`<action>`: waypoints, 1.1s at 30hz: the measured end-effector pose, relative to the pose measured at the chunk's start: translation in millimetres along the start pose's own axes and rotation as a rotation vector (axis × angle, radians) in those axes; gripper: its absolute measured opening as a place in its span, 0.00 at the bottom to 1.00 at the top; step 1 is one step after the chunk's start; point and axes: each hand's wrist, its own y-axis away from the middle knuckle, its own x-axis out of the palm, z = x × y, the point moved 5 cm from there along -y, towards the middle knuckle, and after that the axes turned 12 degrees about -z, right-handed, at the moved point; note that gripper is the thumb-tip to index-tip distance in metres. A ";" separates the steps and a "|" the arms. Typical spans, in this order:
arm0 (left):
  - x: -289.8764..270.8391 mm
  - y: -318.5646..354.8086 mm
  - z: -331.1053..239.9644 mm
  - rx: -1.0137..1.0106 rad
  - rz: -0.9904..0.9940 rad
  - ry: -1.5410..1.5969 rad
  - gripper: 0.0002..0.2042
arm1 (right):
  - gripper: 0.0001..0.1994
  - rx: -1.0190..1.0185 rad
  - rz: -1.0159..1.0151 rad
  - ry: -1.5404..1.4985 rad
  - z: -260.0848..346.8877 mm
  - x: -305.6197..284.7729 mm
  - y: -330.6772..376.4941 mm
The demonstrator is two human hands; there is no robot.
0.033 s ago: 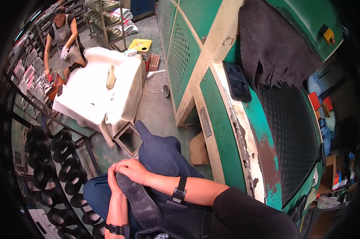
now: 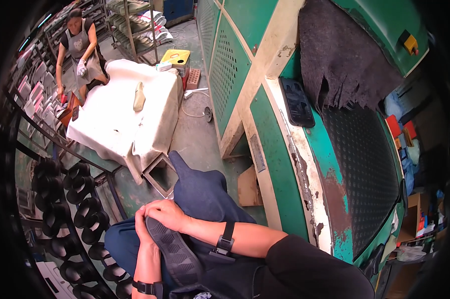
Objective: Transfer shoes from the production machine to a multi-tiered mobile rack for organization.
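A dark shoe (image 2: 174,253) lies along my lap with its black patterned sole facing up. Both hands are closed round its far end. My left hand (image 2: 142,226) grips the left edge, fingers bent over the tip. From the right, my right hand (image 2: 166,213) wraps across the same end, its fingers touching those of the left. The shoe's upper is hidden beneath the sole and my hands. Each wrist wears a black strap.
A rack of black shoes (image 2: 85,212) stands at my left. Ahead, a cloth-covered table (image 2: 113,107) carries a shoe last (image 2: 139,97); a person in an apron (image 2: 79,47) is behind it. To my right, a green machine (image 2: 277,134) holds a phone (image 2: 296,102).
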 end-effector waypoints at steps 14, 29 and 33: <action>-2.0 50.2 -9.2 -0.007 0.022 -0.151 0.26 | 0.16 0.070 -0.016 -0.209 8.2 -10.3 -36.3; -22.7 190.8 2.8 -0.314 -0.146 0.063 0.27 | 0.26 0.538 0.102 -0.929 26.5 8.0 -17.8; -34.3 180.2 -3.2 -0.155 -0.036 0.066 0.32 | 0.23 -0.024 -0.131 -0.034 -12.0 -20.5 -45.2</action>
